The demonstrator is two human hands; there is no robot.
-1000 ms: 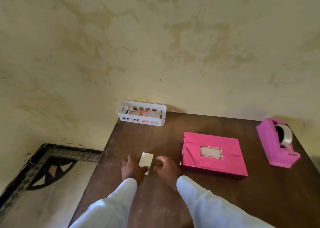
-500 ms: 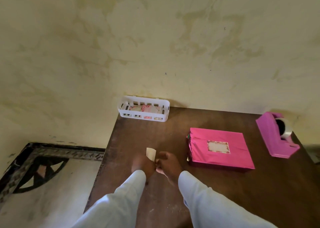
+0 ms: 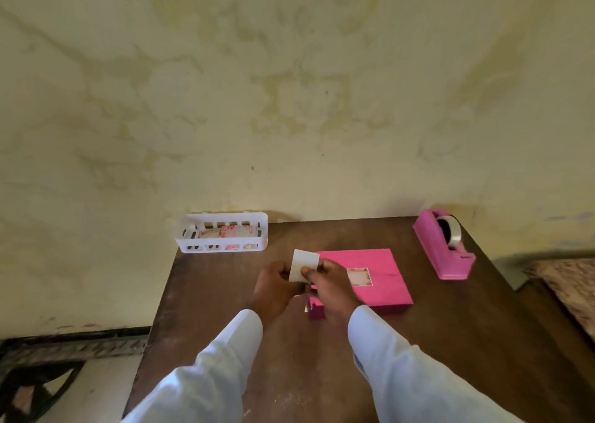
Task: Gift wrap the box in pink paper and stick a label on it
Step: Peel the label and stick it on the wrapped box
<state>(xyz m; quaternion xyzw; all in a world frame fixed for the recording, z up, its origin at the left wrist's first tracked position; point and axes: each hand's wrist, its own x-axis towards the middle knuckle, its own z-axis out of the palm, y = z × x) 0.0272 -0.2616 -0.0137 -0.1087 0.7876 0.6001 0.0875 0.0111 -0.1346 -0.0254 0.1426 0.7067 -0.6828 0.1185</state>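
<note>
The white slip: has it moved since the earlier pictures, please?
Yes. The slip lay on the table left of the pink box; now left hand and right hand hold it up across its left edge.

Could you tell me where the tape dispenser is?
Head view: the pink tape dispenser stands at the far right corner of the table, right of the wrapped box.

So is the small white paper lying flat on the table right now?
No, the left hand and the right hand pinch the small white paper up off the table.
</note>
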